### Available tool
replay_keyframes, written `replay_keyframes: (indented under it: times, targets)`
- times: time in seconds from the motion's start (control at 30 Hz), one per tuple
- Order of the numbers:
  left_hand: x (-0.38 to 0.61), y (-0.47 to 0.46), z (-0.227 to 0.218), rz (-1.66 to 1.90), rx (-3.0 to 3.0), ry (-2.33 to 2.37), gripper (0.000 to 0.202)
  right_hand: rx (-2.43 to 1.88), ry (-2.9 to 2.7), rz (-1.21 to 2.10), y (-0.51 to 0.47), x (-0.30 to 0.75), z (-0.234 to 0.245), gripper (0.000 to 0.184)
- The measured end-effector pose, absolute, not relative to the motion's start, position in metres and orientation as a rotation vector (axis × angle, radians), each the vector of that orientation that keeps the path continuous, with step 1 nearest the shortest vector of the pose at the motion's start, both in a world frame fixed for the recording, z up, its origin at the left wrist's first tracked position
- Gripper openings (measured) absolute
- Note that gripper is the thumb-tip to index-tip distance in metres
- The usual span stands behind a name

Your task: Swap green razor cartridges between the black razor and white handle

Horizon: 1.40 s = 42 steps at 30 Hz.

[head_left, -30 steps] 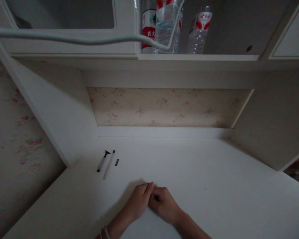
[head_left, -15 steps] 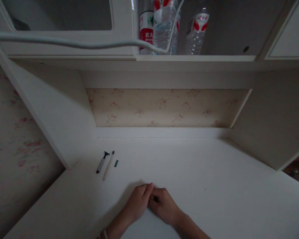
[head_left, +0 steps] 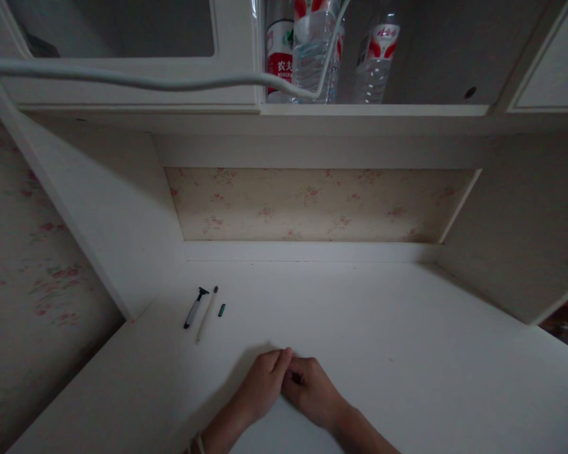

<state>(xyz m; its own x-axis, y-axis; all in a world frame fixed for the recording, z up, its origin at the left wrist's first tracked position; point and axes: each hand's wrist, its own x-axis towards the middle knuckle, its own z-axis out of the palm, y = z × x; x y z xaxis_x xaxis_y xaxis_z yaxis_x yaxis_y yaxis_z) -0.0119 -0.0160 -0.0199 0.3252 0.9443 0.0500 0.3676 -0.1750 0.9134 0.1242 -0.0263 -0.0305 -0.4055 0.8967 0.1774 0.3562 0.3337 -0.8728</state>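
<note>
My left hand (head_left: 266,381) and my right hand (head_left: 312,389) meet over the front middle of the white desk, touching each other with fingers curled in. The left thumb points forward along the join. A dark hollow shows in the curled right hand, and no object is visible in either one. To the far left of them lie a razor (head_left: 194,309) with a grey handle and black head, a pale toothbrush (head_left: 207,315) with dark bristles, and a small dark green piece (head_left: 222,310) whose kind I cannot make out. Neither hand touches these three things.
A white desk (head_left: 341,302) runs back to a floral wall panel (head_left: 307,205), with side panels left and right. Overhead is a cabinet shelf holding plastic bottles (head_left: 378,53). A thick white cable or arm (head_left: 170,81) crosses in front of it.
Both hands and the things on the desk stay in place. The view has shifted very slightly.
</note>
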Motion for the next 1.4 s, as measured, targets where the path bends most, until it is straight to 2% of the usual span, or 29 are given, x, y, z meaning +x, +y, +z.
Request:
replay_keyframes:
  times: [1.4]
  targets:
    - [-0.0134,-0.0140,-0.0247,0.827,1.736,1.174,0.050,-1.046,-1.941,1.027,-0.0254,0.1246,-0.0302,0.019]
